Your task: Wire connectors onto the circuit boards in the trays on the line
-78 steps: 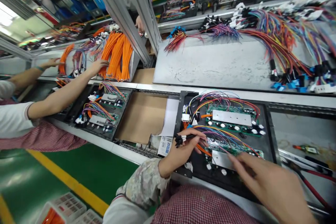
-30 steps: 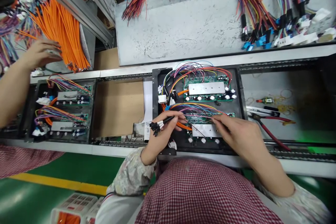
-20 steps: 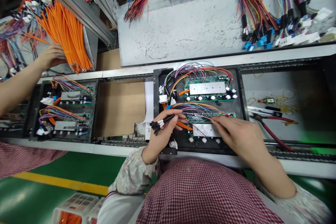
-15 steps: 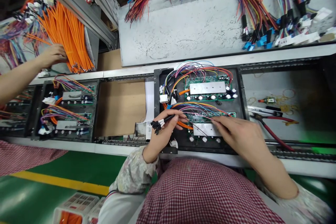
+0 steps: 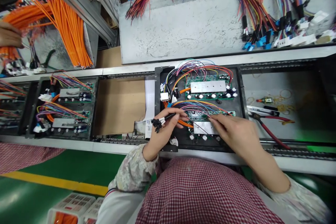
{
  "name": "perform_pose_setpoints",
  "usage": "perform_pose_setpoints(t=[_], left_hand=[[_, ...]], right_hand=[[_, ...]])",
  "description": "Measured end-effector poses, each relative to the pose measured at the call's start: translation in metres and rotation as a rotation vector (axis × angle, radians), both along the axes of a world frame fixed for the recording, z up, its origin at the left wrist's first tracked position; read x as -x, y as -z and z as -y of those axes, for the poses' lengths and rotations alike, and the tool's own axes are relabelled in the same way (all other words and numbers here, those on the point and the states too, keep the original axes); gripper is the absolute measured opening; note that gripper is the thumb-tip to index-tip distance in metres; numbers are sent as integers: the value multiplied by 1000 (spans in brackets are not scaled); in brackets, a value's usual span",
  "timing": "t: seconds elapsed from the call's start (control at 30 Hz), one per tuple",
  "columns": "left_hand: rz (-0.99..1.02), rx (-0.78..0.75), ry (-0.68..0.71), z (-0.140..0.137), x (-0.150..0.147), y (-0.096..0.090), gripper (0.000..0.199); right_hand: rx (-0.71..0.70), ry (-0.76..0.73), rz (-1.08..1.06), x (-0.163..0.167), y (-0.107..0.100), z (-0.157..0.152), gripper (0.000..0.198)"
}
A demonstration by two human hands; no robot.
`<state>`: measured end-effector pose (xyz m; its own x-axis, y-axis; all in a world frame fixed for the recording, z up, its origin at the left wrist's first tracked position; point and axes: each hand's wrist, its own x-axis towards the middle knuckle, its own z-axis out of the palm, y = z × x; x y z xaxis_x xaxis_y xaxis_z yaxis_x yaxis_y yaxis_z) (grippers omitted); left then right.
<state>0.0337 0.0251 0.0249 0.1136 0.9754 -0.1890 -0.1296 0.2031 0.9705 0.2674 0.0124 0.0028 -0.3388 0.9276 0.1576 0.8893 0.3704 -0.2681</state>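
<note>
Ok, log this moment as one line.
left hand: holding black connectors; right hand: pinching thin wire over nearer circuit board; co-worker's hand: at orange cables

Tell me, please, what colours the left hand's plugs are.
The plugs are black and white (head view).

right hand (image 5: 237, 131): nearer left hand (image 5: 166, 133) | co-worker's hand (image 5: 9, 35), orange wires (image 5: 28, 15): farther left

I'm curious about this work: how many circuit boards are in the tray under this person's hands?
2: the far board, and the near board, partly hidden by the right hand. No others show there.
</note>
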Motion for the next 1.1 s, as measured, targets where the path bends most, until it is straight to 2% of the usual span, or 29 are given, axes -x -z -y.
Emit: perform_pose_setpoints(t=[0.23,0.4,0.9,1.1], left_hand=[[14,-1,6,0,0,-2,12],[-22,-3,14,0,1,-2,15],[-48,1,14,0,0,-4,14],[-11,1,17,-1,0,-2,13]], right_hand=[[36,82,-33,1,2,3,34],[-11,114,-41,1,3,4,38],[-65,32,-96,-1,4,2,28],[-26,-131,-116,-2,4,0,22]])
